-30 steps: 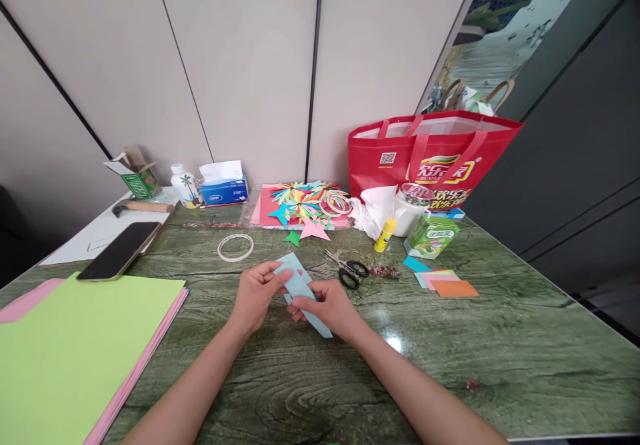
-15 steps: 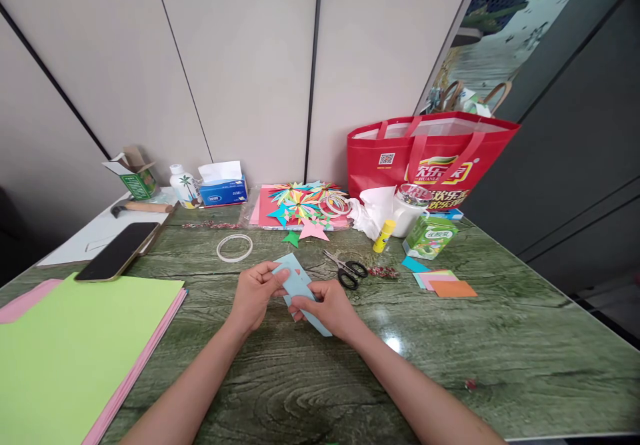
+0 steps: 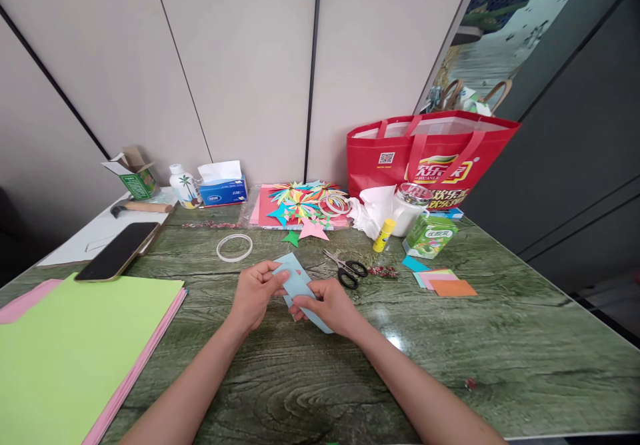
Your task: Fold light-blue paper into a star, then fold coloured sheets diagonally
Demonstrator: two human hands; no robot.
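Green tabletop (image 3: 500, 345), hands meeting mid-surface. Left hand (image 3: 255, 295) and right hand (image 3: 331, 306) each pinch a blue paper (image 3: 295, 282) between them, grips closed on it; its long axis slants from far-left to near-right. Scissors (image 3: 347, 272) lie just beyond the right grip.

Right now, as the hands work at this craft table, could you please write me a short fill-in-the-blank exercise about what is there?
1. The left hand and the right hand hold between their fingers a piece of light ____ paper.
2. The scissors on the table have ____ handles.
3. The shopping bag at the back is ____.
4. The tape ring lies flat on the ____ side of the scissors.

Missing words: blue; black; red; left.
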